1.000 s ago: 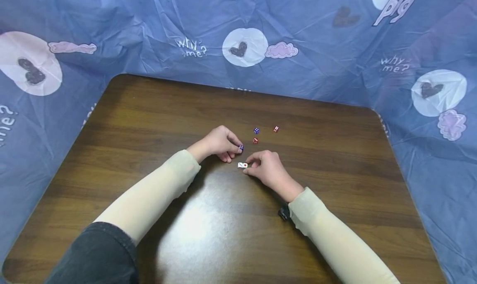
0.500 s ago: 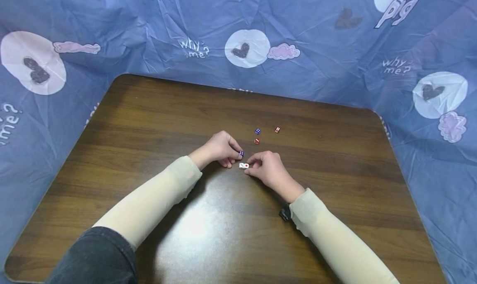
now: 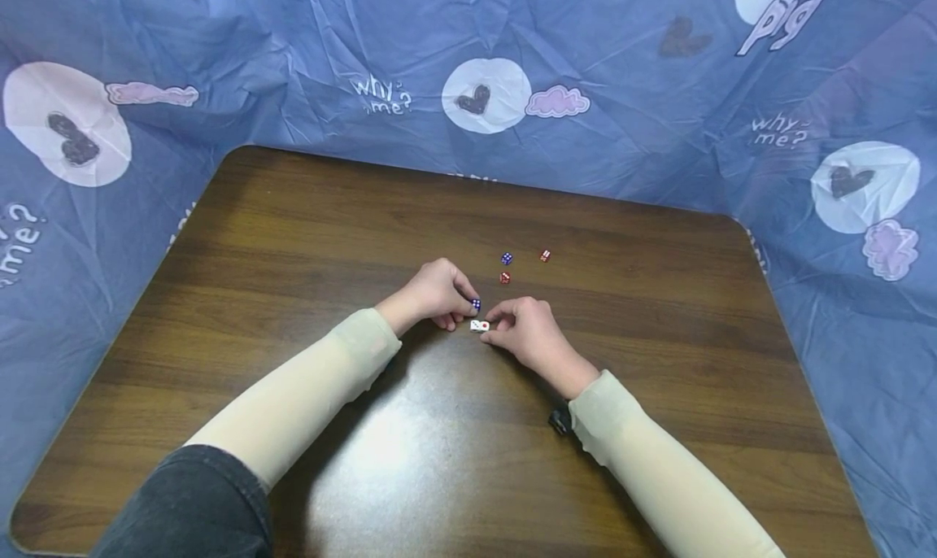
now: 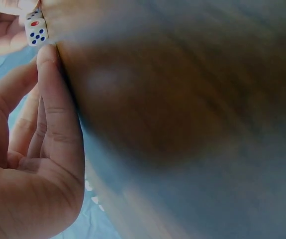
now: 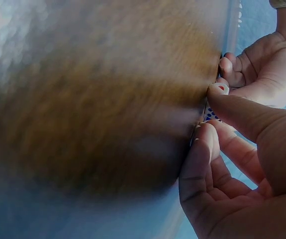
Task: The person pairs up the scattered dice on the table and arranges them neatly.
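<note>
My left hand point(image 3: 437, 291) pinches a blue die point(image 3: 477, 305) between thumb and forefinger, just behind two white dice point(image 3: 479, 326) that sit side by side on the table. At the right-hand one of that pair, my right hand point(image 3: 530, 330) holds the white die between thumb and forefinger. The right wrist view has a white die point(image 5: 213, 113) partly hidden behind the right thumb. White dice point(image 4: 37, 33) also appear past the left fingertips in the left wrist view, where the blue die is hidden.
Behind the hands, a second blue die point(image 3: 507, 259), a red die point(image 3: 505, 278) and another red die point(image 3: 545, 256) lie on the brown wooden table point(image 3: 622, 265). A blue patterned cloth point(image 3: 410, 21) hangs around the table's far and side edges.
The left hand has brought the blue die a little toward me, nearer to the white dice. The right hand has stayed at the white dice. The head view has shifted slightly.
</note>
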`<action>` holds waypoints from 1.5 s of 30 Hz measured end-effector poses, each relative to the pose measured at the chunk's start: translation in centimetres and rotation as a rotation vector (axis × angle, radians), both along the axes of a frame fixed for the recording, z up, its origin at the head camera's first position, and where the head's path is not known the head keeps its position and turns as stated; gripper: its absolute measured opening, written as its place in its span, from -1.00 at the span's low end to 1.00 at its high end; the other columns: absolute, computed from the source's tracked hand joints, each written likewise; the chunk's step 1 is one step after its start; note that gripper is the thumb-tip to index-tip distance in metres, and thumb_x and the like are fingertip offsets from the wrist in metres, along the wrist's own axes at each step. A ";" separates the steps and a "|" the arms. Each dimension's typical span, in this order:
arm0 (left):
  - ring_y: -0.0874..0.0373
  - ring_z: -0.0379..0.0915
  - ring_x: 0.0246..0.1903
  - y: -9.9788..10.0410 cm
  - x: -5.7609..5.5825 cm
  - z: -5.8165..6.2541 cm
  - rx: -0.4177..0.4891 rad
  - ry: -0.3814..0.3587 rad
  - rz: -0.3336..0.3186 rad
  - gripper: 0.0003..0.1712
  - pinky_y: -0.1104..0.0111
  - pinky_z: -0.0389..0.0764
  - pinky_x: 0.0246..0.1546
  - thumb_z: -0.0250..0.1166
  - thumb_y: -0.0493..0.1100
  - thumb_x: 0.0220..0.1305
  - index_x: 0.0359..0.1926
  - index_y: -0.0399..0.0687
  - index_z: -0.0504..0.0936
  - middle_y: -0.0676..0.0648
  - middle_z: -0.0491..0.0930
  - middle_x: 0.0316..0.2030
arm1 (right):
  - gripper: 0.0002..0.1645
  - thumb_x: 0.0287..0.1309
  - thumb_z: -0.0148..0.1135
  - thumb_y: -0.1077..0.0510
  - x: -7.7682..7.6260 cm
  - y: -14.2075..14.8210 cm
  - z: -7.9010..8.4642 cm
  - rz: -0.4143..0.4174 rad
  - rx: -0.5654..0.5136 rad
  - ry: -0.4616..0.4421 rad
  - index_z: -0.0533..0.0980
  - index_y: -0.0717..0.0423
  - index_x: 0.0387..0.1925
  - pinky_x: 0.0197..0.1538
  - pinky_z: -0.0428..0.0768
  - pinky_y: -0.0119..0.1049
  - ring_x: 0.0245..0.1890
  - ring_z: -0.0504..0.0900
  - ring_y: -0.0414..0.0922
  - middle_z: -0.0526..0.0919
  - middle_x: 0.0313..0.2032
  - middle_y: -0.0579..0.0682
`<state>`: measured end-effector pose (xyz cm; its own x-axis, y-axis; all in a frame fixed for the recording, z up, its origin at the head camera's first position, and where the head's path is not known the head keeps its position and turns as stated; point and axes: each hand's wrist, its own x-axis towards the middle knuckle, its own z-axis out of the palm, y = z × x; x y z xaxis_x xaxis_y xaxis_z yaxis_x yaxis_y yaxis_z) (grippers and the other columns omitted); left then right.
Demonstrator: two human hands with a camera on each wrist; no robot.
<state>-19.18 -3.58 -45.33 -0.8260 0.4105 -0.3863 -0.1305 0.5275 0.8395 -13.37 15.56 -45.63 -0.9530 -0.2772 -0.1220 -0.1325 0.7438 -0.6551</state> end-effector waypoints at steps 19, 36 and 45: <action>0.09 0.59 -0.71 0.0 -0.1 -0.1 -0.020 0.009 0.018 -0.90 0.29 0.70 -0.67 0.53 -0.34 0.15 -0.28 -0.19 0.81 -0.19 0.67 -0.60 | -0.69 0.17 0.52 0.03 -2.7 3.6 1.2 -0.092 -0.052 0.071 0.74 0.14 -0.14 -0.42 0.56 -0.24 -0.50 0.61 -0.16 0.70 -0.50 -0.12; 0.09 0.61 -0.70 0.2 0.0 -0.1 -0.030 -0.006 0.030 -0.92 0.28 0.71 -0.65 0.53 -0.33 0.16 -0.30 -0.19 0.81 -0.19 0.68 -0.59 | -0.57 0.19 0.48 -0.12 -7.8 3.2 0.2 -0.256 -0.118 0.023 0.75 0.09 -0.06 -0.30 0.63 -0.24 -0.44 0.72 -0.14 0.78 -0.38 -0.04; 0.07 0.62 -0.68 0.1 0.0 -0.1 -0.029 -0.005 0.031 -0.92 0.27 0.71 -0.64 0.53 -0.33 0.16 -0.29 -0.18 0.81 -0.18 0.68 -0.59 | -0.62 0.17 0.50 -0.09 -9.0 2.4 -0.3 -0.305 -0.086 -0.001 0.77 0.12 -0.14 -0.34 0.64 -0.31 -0.48 0.73 -0.14 0.78 -0.34 -0.01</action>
<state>-19.17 -3.43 -45.46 -0.8359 0.3737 -0.4021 -0.1513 0.5472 0.8232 -22.34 17.97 -45.92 -0.9937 0.0118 -0.1110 0.0883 0.6908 -0.7176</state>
